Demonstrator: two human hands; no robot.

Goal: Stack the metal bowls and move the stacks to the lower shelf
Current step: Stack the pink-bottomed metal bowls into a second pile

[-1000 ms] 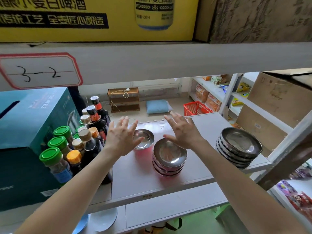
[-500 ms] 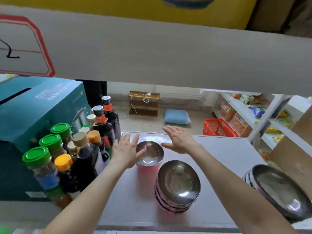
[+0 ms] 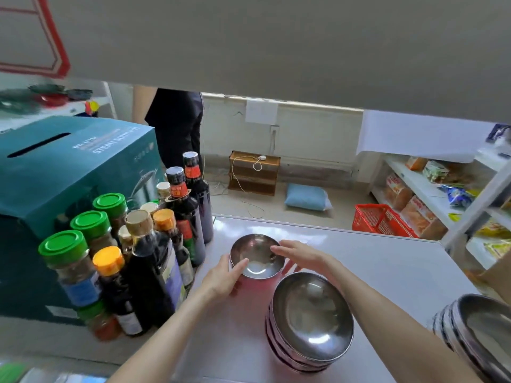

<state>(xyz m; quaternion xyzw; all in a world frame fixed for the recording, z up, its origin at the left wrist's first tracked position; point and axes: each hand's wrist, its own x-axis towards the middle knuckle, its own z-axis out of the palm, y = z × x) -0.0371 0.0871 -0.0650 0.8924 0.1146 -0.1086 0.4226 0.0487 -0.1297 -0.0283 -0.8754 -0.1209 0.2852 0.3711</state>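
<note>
And there it was: the small shiny steel bowl (image 3: 257, 257) sat alone on the white shelf board (image 3: 373, 258), just behind the stack of wider steel bowls (image 3: 312, 319) and just beside the cluster of dark sauce bottles (image 3: 166, 244), with both hands on it. The left hand (image 3: 224, 280) gripped the near-left side, thumb hooked over the lip and fingers curled round the outer wall. The right hand (image 3: 301, 258) lay at the right rim with fairly straight fingers, one over the lip and others showing beneath. Whether it had truly clamped, I couldn't tell. A second stack of steel bowls (image 3: 475, 333) waited well apart at the far right edge. The step in hand looked like lifting this last loose bowl to nest it on the near stack, so the stacking seemed close to done and the move down to the lower shelf not yet begun. To do it well, the bowl wanted lifting level and straight up, clear of the bottles — one nudge there could topple the lot. Then it needed bringing over the middle of the stack and lowering gently, because a smaller bowl dropped into a wider one would rattle and sit crooked. Smooth steel slips, so an even hold on both sides was the safe call.
</note>
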